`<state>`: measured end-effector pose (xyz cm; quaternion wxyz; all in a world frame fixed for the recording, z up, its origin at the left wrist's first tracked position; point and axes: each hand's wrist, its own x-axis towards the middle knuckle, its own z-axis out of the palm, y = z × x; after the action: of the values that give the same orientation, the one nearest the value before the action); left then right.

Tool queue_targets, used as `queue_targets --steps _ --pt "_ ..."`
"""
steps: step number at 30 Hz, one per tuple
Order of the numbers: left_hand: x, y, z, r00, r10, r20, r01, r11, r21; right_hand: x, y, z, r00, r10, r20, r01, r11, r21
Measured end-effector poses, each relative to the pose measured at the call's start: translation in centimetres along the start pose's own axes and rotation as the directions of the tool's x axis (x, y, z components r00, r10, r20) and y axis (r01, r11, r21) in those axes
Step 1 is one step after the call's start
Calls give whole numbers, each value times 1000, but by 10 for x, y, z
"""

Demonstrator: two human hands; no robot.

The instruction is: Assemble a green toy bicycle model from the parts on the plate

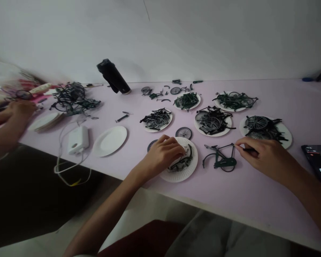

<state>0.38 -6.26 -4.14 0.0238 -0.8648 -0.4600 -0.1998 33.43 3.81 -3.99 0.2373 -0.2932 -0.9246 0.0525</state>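
Note:
My left hand (164, 151) reaches over a white paper plate (191, 171) of small dark parts. Its fingers are bent and drawn together, and their tips are partly hidden, so what they pinch does not show. A dark green toy bicycle frame (224, 160) lies on the table between my hands, with a chain guard and a curved mudguard. My right hand (259, 151) is closed around a slim black piece (250, 150), its fingertips at the frame's right end. Spoked toy wheels lie close by, one behind the plate (184, 133), another partly under my left hand (152, 144).
Behind are several plates of bicycle parts (214, 121). On the left are a bare plate (111, 141), a white adapter (78, 139) with cables, a heap of toy bicycles (73, 96) and another person's hands (23, 107). A black bottle (113, 76) stands near the wall; a phone (317, 160) lies right.

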Motion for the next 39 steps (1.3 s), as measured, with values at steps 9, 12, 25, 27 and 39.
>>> queue_targets --steps 9,12,25,27,39 --pt "2 -3 1 1000 7 -21 -6 1000 5 -7 7 -2 999 -31 29 33 997 -63" --pt "7 0 3 999 35 8 -35 999 8 -7 4 -2 997 -79 7 80 994 -75" --pt "5 2 2 1000 -27 1 27 999 -31 -2 -10 -6 994 -94 -52 90 994 -67" --pt "6 6 0 1000 -5 28 6 999 -35 -2 -12 -5 993 -98 -63 94 993 -64" --pt "13 16 -11 983 110 143 -108 994 -22 -5 -18 -1 996 -86 -3 86 996 -34"
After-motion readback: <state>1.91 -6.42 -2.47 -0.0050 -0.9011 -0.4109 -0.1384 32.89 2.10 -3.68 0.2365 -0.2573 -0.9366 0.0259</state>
